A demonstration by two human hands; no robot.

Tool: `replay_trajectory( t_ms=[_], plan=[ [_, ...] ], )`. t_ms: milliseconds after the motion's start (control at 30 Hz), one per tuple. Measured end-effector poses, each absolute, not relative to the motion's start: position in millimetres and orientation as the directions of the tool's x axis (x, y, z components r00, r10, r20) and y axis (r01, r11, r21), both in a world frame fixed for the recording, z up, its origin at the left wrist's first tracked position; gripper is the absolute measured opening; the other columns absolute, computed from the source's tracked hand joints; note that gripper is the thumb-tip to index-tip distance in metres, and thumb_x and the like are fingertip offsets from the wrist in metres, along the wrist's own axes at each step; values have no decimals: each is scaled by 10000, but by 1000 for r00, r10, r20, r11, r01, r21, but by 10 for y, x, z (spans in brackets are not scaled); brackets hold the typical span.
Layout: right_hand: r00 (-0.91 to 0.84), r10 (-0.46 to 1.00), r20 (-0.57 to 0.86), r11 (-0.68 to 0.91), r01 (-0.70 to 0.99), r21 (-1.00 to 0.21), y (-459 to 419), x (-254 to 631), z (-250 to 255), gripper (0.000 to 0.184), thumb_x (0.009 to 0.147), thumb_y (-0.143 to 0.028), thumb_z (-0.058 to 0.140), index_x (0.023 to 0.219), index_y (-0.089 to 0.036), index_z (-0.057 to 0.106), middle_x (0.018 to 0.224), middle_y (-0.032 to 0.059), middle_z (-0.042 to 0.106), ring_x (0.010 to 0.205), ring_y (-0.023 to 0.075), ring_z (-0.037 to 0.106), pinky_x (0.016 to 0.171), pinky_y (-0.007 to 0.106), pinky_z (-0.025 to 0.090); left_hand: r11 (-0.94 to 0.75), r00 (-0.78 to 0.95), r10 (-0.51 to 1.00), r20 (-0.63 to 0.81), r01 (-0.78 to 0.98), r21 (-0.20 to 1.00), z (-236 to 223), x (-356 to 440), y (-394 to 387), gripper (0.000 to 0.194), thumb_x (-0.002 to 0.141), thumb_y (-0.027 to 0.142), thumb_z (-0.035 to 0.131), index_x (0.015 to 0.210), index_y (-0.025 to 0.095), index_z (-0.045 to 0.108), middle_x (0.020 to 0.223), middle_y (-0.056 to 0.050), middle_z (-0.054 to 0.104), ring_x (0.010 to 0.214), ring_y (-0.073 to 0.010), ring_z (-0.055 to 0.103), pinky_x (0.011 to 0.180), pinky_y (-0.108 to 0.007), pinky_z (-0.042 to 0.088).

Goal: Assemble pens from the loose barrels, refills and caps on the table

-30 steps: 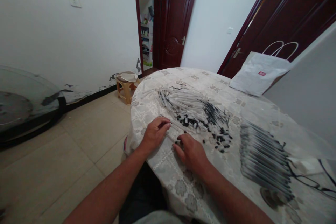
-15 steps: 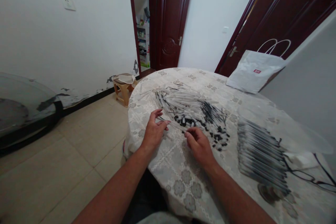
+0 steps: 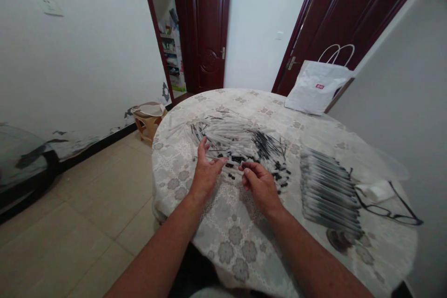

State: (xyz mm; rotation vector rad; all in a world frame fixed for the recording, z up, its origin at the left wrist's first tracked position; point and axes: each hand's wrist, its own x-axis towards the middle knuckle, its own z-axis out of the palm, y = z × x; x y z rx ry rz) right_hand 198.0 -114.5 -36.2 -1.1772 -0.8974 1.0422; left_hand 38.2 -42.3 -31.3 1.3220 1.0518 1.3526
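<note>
At the near side of a heap of pen parts, my left hand (image 3: 206, 170) has its index finger raised and its thumb stretched toward the right hand. A thin pale pen tube (image 3: 233, 163) shows by the thumb and appears to be held there. Close by on the right, my right hand (image 3: 257, 181) pinches a small dark piece at its fingertips, probably a black pen plug, at the tube's end. Behind both hands lie many whitish pen tubes (image 3: 226, 131), a bunch of black refills (image 3: 263, 144) and scattered small black plugs (image 3: 279, 167).
Right of my arm lies a stack of filled pens (image 3: 328, 191) in clear plastic, with eyeglasses (image 3: 387, 212) beside it. A round dark object (image 3: 338, 240) sits nearer. A white paper bag (image 3: 317, 86) stands at the back of the patterned tablecloth (image 3: 240, 242). A stool (image 3: 146, 123) is at left.
My view has turned to the right, so the scene sits further left. My right hand has come slightly closer to the left, and its fingers have risen at the tube's end.
</note>
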Motion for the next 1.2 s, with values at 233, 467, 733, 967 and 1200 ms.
replay_trajectory(
  t_ms=[233,467,733,967,1200],
  plan=[
    [290,957,27,71,-140,-988,-1110,2034,-423,380,873,-497,683,1099,-192,700,849,35,728,533,92,551,469,210,434,-172,67,982,178,-83,982,-283,457,-446,978,809,297,774,1584,455,197,1656,-127,270,728,-68,655,681,-262,561],
    [250,968,15,50,-134,-990,-1102,2023,-451,400,873,-485,693,1117,-169,717,825,40,735,504,89,550,470,219,446,-216,74,973,220,-53,975,-280,442,-471,991,832,267,761,1593,449,153,1677,-143,225,776,-88,693,759,-282,579],
    [250,968,-2,39,-159,-986,-1099,2003,-468,395,862,-509,706,1080,-181,726,825,33,736,503,85,556,464,214,452,-280,59,958,282,-40,959,-289,436,-483,1007,841,229,756,1597,435,123,1688,-157,199,803,-99,709,856,-331,593],
    [238,971,0,49,-202,-978,-1104,1940,-514,376,853,-487,727,1086,-191,718,860,35,742,514,81,565,471,210,464,-205,41,974,223,-259,944,-302,462,-473,1119,823,209,768,1587,491,1,1667,-155,246,955,-177,747,693,-251,597],
    [287,958,14,90,-255,-963,-1072,1996,-603,381,841,-460,751,1105,-189,700,944,65,751,558,90,588,499,218,472,168,259,965,-45,-475,864,-314,430,-431,756,767,146,793,1440,195,450,1295,-156,670,1103,-230,710,601,-175,540]
  ],
)
